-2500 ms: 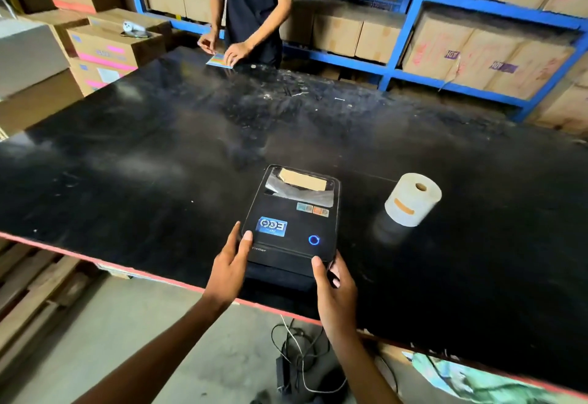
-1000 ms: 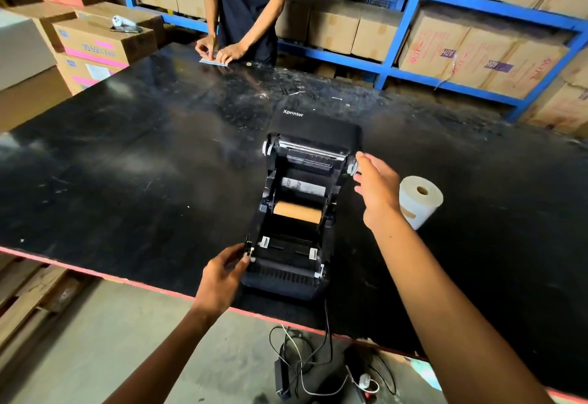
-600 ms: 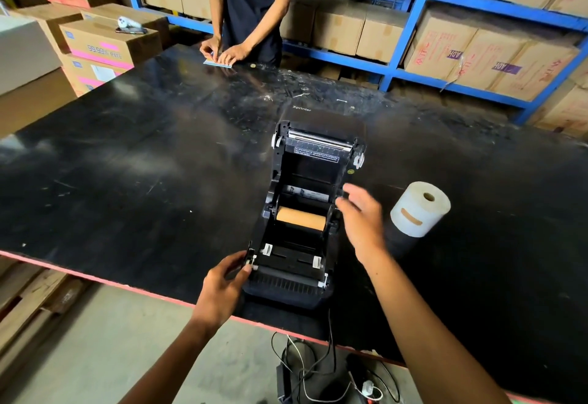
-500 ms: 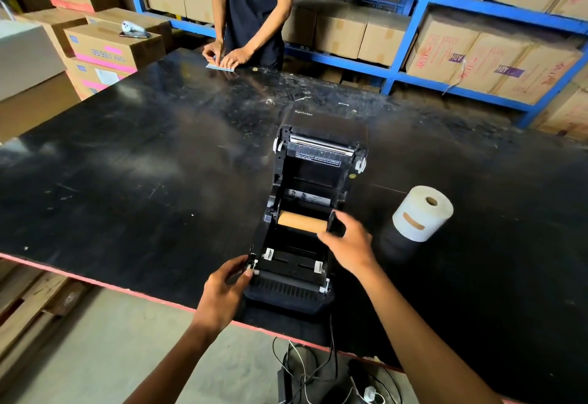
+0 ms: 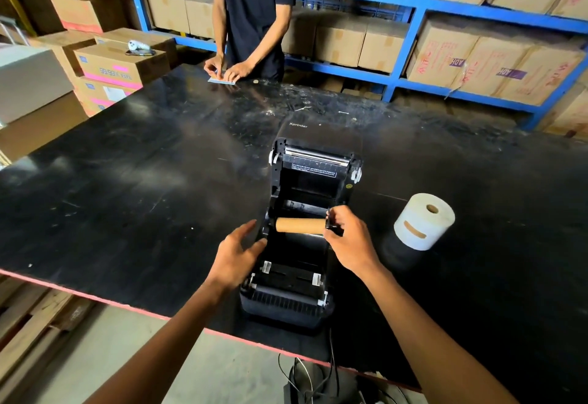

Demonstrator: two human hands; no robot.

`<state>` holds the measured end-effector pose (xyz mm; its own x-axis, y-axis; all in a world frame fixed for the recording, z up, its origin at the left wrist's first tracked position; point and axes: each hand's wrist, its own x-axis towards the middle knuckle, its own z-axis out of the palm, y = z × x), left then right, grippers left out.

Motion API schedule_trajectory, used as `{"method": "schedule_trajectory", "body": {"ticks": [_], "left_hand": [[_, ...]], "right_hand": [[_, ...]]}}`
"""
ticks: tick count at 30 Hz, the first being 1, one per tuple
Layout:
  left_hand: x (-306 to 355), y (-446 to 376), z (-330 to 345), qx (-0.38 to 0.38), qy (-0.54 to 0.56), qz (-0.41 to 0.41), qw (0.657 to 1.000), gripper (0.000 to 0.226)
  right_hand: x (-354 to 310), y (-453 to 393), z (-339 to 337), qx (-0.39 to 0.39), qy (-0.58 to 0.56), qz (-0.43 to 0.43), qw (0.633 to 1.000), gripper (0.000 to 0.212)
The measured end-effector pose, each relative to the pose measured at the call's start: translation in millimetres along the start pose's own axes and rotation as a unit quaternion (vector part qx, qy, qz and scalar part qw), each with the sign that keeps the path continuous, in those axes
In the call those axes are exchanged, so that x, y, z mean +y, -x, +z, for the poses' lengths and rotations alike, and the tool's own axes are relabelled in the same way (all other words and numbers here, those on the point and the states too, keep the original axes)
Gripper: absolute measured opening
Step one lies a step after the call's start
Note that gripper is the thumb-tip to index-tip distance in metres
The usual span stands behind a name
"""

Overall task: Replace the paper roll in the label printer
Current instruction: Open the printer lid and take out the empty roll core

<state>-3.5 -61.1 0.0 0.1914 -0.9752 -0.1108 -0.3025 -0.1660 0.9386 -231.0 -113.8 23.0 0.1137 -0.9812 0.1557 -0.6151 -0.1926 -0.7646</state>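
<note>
The black label printer (image 5: pixel 286 301) stands at the near edge of the black table (image 5: pixel 127 196), its lid (image 5: pixel 313 161) tipped up and back. An empty brown cardboard core (image 5: pixel 299 225) sits on a black spindle and is lifted above the paper bay. My right hand (image 5: pixel 348 241) is shut on the spindle's right end. My left hand (image 5: pixel 238 252) hovers open at the printer's left side, fingers spread, just short of the core's left end. A full white paper roll (image 5: pixel 423 222) stands on end to the right of the printer.
A person in a dark shirt (image 5: pixel 254 5) stands at the table's far edge, hands on a small paper (image 5: pixel 222 80). Cardboard boxes (image 5: pixel 111 66) are stacked at the left and fill blue shelves (image 5: pixel 413 5) behind. Cables (image 5: pixel 318 375) hang below the table's near edge.
The printer lid was opened. My right hand came down from the lid, gripped the spindle end and raised the empty core. My left hand left the printer's front corner and moved up toward the core.
</note>
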Motion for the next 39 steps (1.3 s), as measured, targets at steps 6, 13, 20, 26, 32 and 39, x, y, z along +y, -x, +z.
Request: {"method": "schedule_trajectory", "body": {"ticks": [6, 13, 20, 26, 32, 39], "left_hand": [[35.3, -1.9, 50.5, -0.046, 0.077, 0.037, 0.995, 0.045], [64.7, 9.2, 138.4, -0.119, 0.056, 0.085, 0.988, 0.024], [79.6, -18.3, 225.7, -0.128, -0.039, 0.091, 0.987, 0.031], [52.9, -38.6, 288.0, -0.197, -0.392, 0.162, 0.884, 0.043], [40.6, -47.3, 305.7, -0.201, -0.421, 0.115, 0.877, 0.051], [55.8, -11.3, 315.5, -0.293, -0.206, 0.111, 0.927, 0.039]], "right_hand": [[4.8, 17.3, -41.4, 0.049, -0.158, 0.068, 0.984, 0.023], [67.9, 66.2, -107.3, 0.100, -0.255, 0.174, 0.946, 0.021], [153.8, 91.7, -176.7, 0.218, -0.346, 0.301, 0.861, 0.028], [208.3, 96.1, -199.3, 0.146, -0.293, 0.342, 0.881, 0.025], [226.2, 88.2, -186.0, 0.086, -0.281, 0.337, 0.894, 0.029], [234.4, 80.7, -183.1, 0.065, -0.327, 0.317, 0.888, 0.020]]}}
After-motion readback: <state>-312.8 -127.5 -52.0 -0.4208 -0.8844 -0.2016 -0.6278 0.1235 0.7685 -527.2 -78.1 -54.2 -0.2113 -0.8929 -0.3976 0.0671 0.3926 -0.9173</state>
